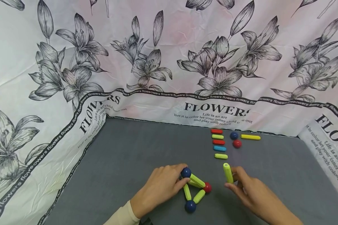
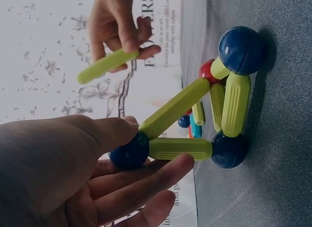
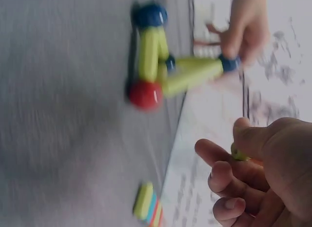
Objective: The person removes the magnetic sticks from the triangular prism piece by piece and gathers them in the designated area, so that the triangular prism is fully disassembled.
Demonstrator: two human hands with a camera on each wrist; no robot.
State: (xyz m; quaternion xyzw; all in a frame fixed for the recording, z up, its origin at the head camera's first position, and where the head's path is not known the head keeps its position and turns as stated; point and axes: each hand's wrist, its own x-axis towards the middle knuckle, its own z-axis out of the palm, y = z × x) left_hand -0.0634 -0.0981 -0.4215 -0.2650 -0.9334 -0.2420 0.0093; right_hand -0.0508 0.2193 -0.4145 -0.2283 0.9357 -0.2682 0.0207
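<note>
Holding the raised blue ball point(image 1: 186, 172) of the rod-and-ball frame point(image 1: 195, 189) between thumb and fingertips, my left hand point(image 1: 160, 187) steadies the frame on the grey surface point(image 1: 124, 162), while my right hand point(image 1: 249, 190) pinches a loose green rod point(image 1: 228, 172), its lower end between thumb and fingers, just to the right of the frame. I judge the risk to be the raised ball: it rests on slanted rods, so a sideways nudge from the incoming rod could pop a joint or tip the frame. The left wrist view shows what the head view flattens: the ball point(image 2: 130, 151) stands clear above the surface. The right wrist view is blurred, hiding the rod almost wholly behind my fingers point(image 3: 229, 180). Spare rods point(image 1: 219, 143) and balls point(image 1: 235, 139) lie beyond my right fingers.
</note>
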